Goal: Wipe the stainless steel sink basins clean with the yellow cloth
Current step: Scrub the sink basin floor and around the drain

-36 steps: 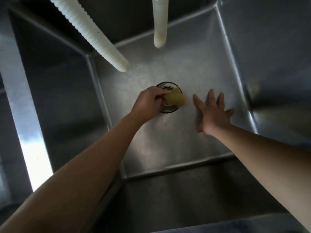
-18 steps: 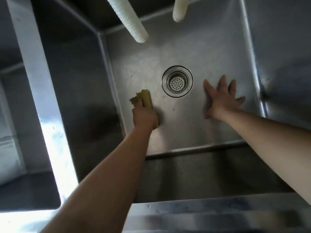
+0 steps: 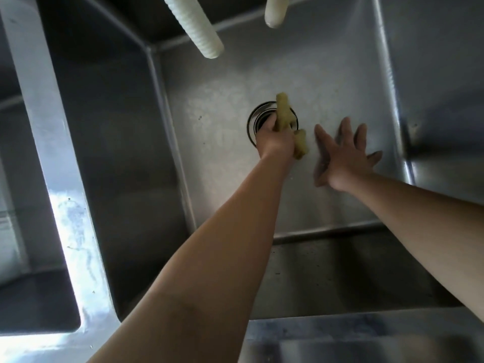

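L hand [image 3: 275, 142] grips yellow cloth [image 3: 285, 113] over drain [image 3: 252, 121]; R hand [image 3: 343, 158] flat.

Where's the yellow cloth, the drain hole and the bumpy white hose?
yellow cloth [image 3: 284, 115]: head view, upper folded part.
drain [image 3: 252, 121]: head view, left metal rim.
ribbed white hose [image 3: 195, 26]: head view, mid-length.

left hand [image 3: 275, 142] and cloth [image 3: 285, 113] hide most of drain [image 3: 252, 121].

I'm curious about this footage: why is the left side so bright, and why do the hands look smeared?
Head view: light glares off the metal divider, washing it out white. The left hand with the cloth and the spread right hand look soft, probably motion blur. The wide lens bends the sink edges.
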